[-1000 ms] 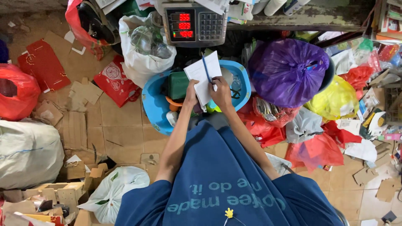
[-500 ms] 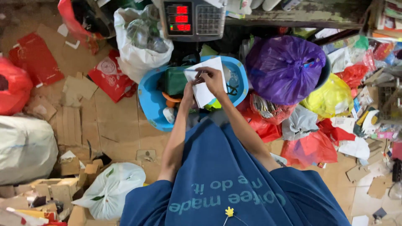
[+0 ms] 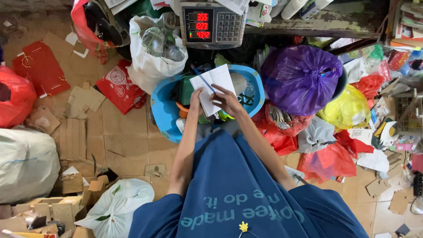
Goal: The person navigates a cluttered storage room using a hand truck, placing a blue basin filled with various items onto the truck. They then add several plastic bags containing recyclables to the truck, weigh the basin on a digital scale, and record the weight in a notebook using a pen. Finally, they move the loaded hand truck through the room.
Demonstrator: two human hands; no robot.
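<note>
- Head view, looking straight down: my left hand (image 3: 195, 98) grips the lower left edge of a small white notepad (image 3: 212, 88), fingers closed on the paper.
- My right hand (image 3: 228, 100) rests on the notepad's lower right part, fingers curled around a blue pen (image 3: 203, 78) whose shaft slants up and left across the page.
- Directly under both hands sits a blue plastic basin (image 3: 164, 110), packed with mixed items, including a green object just beyond my left hand.
- Beyond the hands, past the top of the notepad, stands a digital weighing scale (image 3: 211, 23) with red lit digits and a keypad.
- Up and to the left of my left hand leans a white plastic bag (image 3: 152, 55) stuffed with clear bottles.
- To the right of my right hand bulges a knotted purple bag (image 3: 299, 77), with a yellow bag (image 3: 348, 105) just beyond it and red bags (image 3: 326, 161) heaped nearer me.
- Far to the left of my left hand lie flattened cardboard pieces (image 3: 72, 136) on the tiled floor, beside a large white sack (image 3: 24, 167).
- Below the hands, my blue shirt (image 3: 233, 194) fills the foreground.
</note>
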